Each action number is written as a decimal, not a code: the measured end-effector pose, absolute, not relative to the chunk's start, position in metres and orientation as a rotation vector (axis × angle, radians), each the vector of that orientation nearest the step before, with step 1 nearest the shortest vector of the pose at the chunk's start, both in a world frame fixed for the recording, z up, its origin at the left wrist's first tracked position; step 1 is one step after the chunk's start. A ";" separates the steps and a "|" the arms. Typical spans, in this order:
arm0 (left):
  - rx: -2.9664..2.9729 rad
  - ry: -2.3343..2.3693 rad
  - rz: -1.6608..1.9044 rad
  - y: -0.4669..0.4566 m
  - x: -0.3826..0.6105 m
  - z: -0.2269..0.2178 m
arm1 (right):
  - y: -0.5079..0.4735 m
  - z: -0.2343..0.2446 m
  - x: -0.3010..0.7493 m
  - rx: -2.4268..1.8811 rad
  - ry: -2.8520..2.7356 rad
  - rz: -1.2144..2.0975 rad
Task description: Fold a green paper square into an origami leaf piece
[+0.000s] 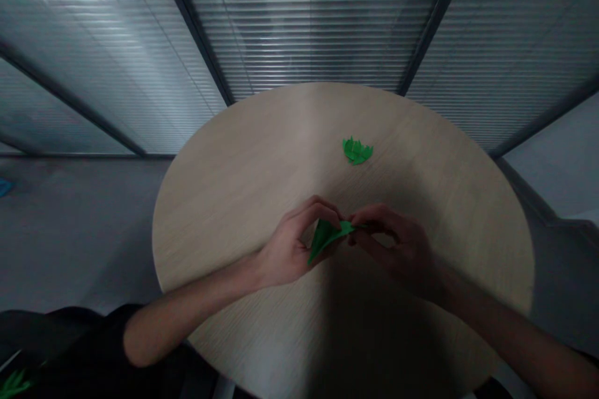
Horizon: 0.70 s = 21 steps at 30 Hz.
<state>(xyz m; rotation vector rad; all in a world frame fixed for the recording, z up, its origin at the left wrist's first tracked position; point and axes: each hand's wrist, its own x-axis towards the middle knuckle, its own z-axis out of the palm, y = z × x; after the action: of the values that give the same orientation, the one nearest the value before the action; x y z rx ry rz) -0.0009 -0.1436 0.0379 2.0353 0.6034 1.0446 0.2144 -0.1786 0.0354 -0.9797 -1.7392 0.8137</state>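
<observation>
A folded piece of green paper [324, 238] is held up between my two hands over the near half of the table. My left hand [299, 237] is closed on its left part, with the thumb and fingers curled round it. At the paper's right end, my right hand [393, 240] pinches it between thumb and fingertips. Beyond the hands, a green folded-paper piece with a spiky upper edge [357, 151] lies on the table. The fingers hide part of the held paper.
The round wooden table [224, 181] fills the middle of the view. Behind it stand glass panels with blinds [309, 31] and dark frames. Something blue [4, 187] lies on the floor at far left. Green pieces [15, 383] show at the bottom left corner.
</observation>
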 end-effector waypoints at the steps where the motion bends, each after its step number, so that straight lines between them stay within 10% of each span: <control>1: 2.029 0.610 1.057 -0.144 -0.001 0.038 | -0.179 0.034 0.215 -0.971 -1.750 0.796; 21: 1.830 0.578 1.031 -0.145 -0.001 0.036 | -0.179 0.042 0.213 -0.859 -1.750 0.613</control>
<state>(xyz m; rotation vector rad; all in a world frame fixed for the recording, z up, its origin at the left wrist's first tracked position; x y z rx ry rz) -0.0011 -0.1450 0.0363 1.8305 0.5783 1.0306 0.2126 -0.1790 0.0419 -0.8586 -1.7502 0.6132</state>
